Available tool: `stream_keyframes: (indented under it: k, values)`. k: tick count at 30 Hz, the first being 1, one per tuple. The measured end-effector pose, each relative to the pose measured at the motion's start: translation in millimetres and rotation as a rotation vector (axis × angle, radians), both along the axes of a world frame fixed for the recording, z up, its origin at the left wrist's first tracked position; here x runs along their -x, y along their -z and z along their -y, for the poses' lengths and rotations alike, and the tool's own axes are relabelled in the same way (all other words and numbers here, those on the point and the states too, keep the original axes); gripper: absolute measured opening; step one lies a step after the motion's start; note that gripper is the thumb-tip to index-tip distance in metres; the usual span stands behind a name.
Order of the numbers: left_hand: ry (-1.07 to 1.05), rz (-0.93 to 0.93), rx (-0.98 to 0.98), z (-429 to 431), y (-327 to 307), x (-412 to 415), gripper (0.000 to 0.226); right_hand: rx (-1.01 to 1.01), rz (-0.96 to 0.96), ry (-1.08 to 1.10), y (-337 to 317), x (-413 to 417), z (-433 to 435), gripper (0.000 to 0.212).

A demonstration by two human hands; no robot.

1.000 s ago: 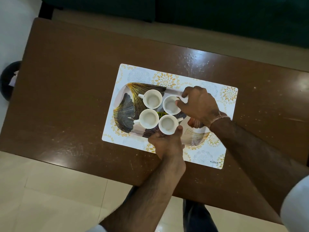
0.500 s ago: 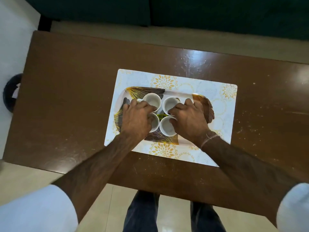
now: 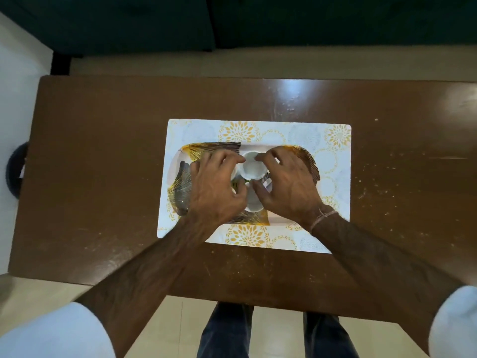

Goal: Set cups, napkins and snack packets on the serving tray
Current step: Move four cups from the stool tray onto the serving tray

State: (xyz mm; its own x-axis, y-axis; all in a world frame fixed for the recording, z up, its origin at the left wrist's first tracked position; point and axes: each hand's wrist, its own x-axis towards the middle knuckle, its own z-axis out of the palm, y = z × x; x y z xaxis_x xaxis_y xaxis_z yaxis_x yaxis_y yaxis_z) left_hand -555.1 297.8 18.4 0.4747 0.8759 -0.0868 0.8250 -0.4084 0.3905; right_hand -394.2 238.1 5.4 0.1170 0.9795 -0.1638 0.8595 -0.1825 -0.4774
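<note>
A serving tray [image 3: 180, 161] with a gold and dark leaf pattern lies on a white placemat [image 3: 333, 140]. Small white cups cluster in its middle. The far cup [image 3: 251, 168] shows fully and a near cup [image 3: 254, 204] shows partly; the others are hidden under my hands. My left hand [image 3: 215, 188] curls over the left side of the cluster, my right hand [image 3: 290, 188] over the right side. Both index fingertips touch the far cup's rim. A sliver of yellow-green packet [image 3: 244, 180] shows between the cups.
The placemat rests on a brown wooden table [image 3: 103, 164] with scuffed patches. A dark green sofa [image 3: 258, 19] runs along the far side. A dark round object [image 3: 16, 166] sits on the floor at the left. My legs stand at the near edge.
My left hand moved from the near edge of the tray onto the left cups. Both hands now close in around the cluster, and the cups stand tighter together.
</note>
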Motion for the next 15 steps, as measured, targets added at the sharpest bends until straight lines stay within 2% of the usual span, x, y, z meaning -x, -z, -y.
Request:
stream_keyframes:
  k: [7, 15]
  values:
    - [0.179, -0.06, 0.041, 4, 3, -88, 0.058, 0.01, 0.02, 0.221, -4, -84, 29, 0.061]
    - [0.391, -0.051, 0.1, 63, 6, -236, 0.057, 0.019, 0.084, 0.47, -13, -216, 121, 0.059]
